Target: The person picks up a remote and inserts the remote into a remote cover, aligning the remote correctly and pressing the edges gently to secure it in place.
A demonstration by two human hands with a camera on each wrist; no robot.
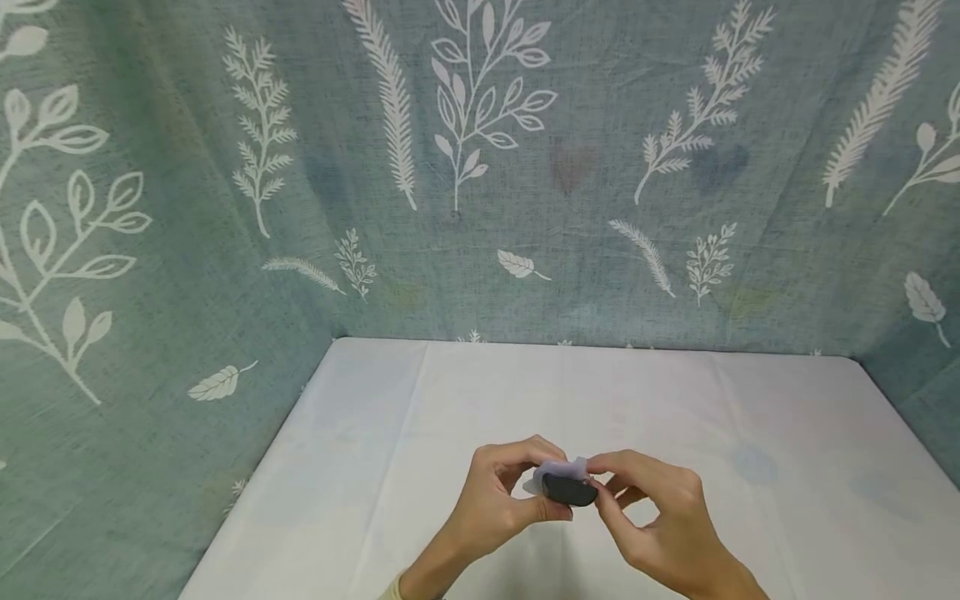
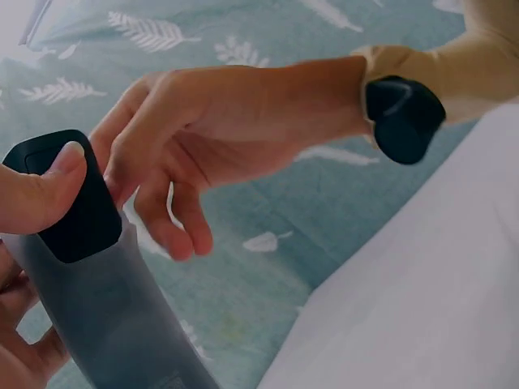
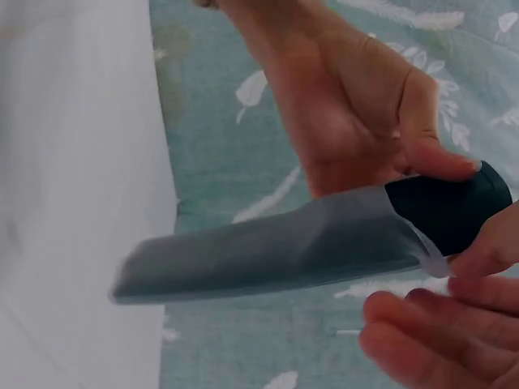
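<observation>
A long, flat dark object with a rounded end sits in a frosted translucent sleeve. Only its dark end is bare; the rest is veiled by the sleeve, and its exact kind cannot be told. My left hand grips it, the thumb lying on the bare dark end in the left wrist view. From the other side, my right hand pinches the sleeve's open edge beside the dark end with thumb and index finger. Both hands are held above the white table, and the sleeved part points away from the head camera.
A white cloth covers the table. Green-blue fabric with white leaf prints hangs behind it and along both sides. A dark round device is worn at the right wrist, beside a pale sleeve cuff.
</observation>
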